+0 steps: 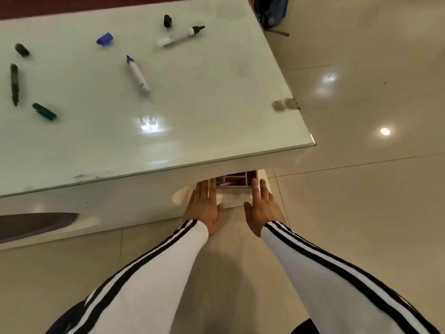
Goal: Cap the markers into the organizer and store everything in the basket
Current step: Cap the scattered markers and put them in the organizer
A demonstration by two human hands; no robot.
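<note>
We judge this the opening step, fetching the organizer, since nothing is capped yet. Our left hand (204, 206) and right hand (262, 208) reach low in the lower middle of the frame, fingers straight and uncurled, one on each side of the compartmented organizer (237, 180). It sits half hidden under the tabletop (216, 104) edge, on a cream thing we take for the basket (179, 196). Whether our fingers touch its walls we cannot tell. In the upper left the blue marker (138, 75) and black marker (179, 37) lie bare-tipped, with the blue cap (105, 39) and a black cap (167, 21) apart from them. Next, we think, both hands must press in on the organizer's sides and draw it out level, clear of the edge, up beside the markers.
</note>
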